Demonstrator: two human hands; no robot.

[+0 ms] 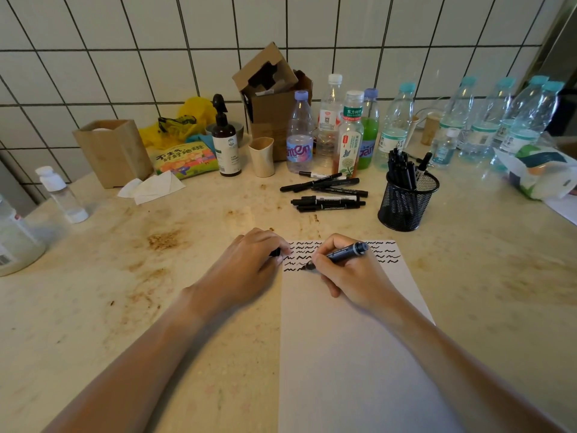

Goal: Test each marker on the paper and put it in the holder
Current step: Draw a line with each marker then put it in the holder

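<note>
Pressing the marker [338,255] tip to the paper [352,323], my right hand [346,273] fingers clamp its barrel; my left hand [249,264] fingers pinch the cap [275,252]. The holder [406,201] stands beyond the paper on the table [156,276].

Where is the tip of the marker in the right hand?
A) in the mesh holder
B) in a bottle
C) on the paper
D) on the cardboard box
C: the right hand holds the marker with its tip down on the paper, beside the squiggles.
</note>
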